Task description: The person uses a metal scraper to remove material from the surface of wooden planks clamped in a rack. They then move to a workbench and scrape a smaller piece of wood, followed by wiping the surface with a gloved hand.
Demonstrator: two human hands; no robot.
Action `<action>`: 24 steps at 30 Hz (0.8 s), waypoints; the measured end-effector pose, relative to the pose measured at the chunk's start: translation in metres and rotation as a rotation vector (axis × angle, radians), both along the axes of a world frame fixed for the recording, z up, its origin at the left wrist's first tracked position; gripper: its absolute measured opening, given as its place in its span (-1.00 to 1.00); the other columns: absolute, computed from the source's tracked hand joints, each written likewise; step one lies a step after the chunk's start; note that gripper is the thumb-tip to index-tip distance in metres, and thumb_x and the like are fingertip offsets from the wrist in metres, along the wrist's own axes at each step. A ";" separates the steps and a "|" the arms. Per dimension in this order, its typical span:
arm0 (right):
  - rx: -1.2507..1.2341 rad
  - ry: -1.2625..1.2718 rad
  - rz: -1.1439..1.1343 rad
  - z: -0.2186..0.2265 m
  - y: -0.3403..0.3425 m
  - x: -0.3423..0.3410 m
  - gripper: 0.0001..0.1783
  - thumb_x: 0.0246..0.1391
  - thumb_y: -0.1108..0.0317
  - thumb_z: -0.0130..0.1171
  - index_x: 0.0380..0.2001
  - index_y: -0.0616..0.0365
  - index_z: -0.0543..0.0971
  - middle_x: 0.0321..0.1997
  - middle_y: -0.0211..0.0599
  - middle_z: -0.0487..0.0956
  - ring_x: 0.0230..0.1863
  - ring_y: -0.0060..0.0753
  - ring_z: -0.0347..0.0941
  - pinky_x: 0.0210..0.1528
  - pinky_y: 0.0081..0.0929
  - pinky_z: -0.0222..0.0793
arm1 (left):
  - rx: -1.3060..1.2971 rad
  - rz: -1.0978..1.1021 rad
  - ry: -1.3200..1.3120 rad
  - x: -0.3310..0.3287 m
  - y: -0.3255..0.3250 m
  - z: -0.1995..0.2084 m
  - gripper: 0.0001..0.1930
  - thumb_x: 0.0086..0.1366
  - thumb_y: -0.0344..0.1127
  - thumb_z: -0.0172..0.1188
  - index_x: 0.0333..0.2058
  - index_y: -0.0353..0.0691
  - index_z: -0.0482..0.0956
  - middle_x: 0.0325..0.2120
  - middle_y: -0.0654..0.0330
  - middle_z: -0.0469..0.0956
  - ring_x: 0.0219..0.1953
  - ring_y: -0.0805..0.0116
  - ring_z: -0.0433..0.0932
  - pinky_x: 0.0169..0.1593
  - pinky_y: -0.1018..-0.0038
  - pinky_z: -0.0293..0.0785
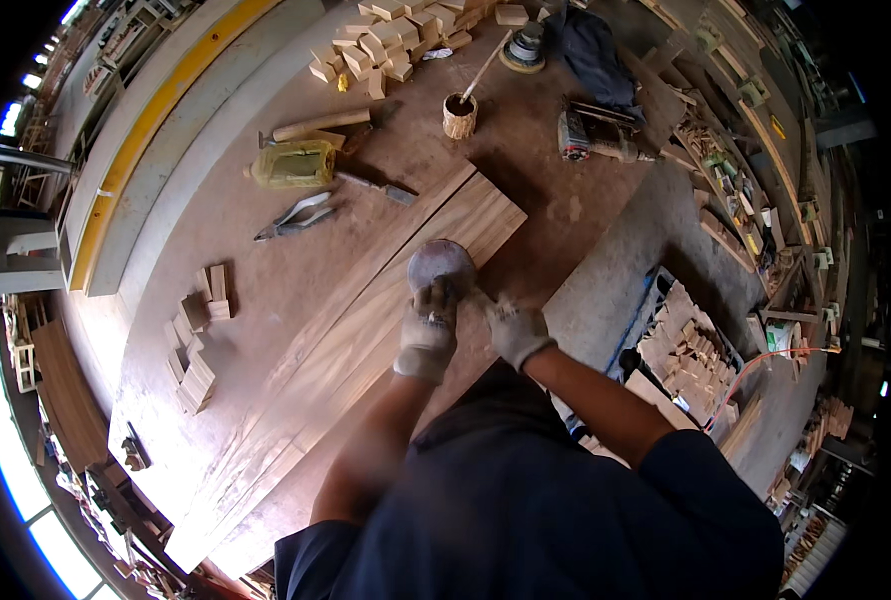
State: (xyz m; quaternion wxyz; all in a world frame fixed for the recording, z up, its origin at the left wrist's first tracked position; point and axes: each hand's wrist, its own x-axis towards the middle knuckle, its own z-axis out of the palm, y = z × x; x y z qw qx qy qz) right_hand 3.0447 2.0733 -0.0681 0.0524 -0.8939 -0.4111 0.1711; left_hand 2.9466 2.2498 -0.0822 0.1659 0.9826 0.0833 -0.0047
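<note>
My left hand [431,325], in a pale work glove, holds a round grey-purple sanding disc [439,262] at its lower edge. The disc is over the far part of a long wooden board [351,318], which lies slantwise across the table with a dark gap along its length. Just right of the disc, my gloved right hand [519,330] has its fingers drawn together and pointing at the disc's edge. What those fingers grip, if anything, is too small to make out.
Beyond the board lie pliers [301,215], a chisel [378,186], a hammer [316,125], a yellowish bottle [294,163] and a pot with a stick [460,118]. Wood blocks [391,40] are heaped at the back, others [194,365] at left. A belt sander [594,133] stands far right; a crate [656,290] of offcuts is at right.
</note>
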 end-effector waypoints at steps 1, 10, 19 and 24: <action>-0.026 0.058 -0.030 0.005 0.010 0.014 -0.24 0.33 0.39 -0.06 0.60 -0.17 0.28 0.05 0.18 0.63 -0.05 0.18 0.67 0.00 0.04 0.64 | 0.000 0.002 -0.008 -0.002 0.000 0.000 -0.63 0.30 -0.43 0.15 0.05 -0.15 0.72 0.31 0.02 0.49 0.25 -0.12 0.49 0.22 0.03 0.52; -0.097 0.022 0.072 -0.005 -0.006 0.002 -0.25 0.31 0.34 -0.02 0.58 -0.13 0.33 -0.01 0.13 0.62 -0.07 0.26 0.64 0.00 0.04 0.63 | 0.009 -0.027 -0.069 -0.002 0.001 -0.011 -0.56 0.32 -0.38 0.14 0.18 -0.19 0.63 0.29 -0.05 0.49 0.21 -0.10 0.48 0.12 0.00 0.53; -0.048 0.088 0.002 -0.001 0.017 0.012 -0.27 0.38 0.36 -0.09 0.60 -0.28 0.28 -0.04 0.06 0.64 -0.14 0.11 0.68 -0.05 0.05 0.62 | -0.029 -0.001 -0.009 -0.008 -0.001 -0.020 -0.52 0.31 -0.42 0.14 0.22 -0.13 0.63 0.38 0.00 0.44 0.36 -0.17 0.42 0.24 0.02 0.54; -0.024 0.054 0.008 -0.007 0.046 0.040 -0.21 0.38 0.37 -0.07 0.64 -0.36 0.20 -0.03 0.09 0.63 -0.13 0.08 0.71 -0.09 0.04 0.66 | -0.125 0.117 0.003 -0.005 -0.006 -0.021 -0.55 0.51 -0.28 0.06 0.31 -0.19 0.52 0.33 -0.04 0.51 0.22 -0.21 0.55 0.11 -0.01 0.62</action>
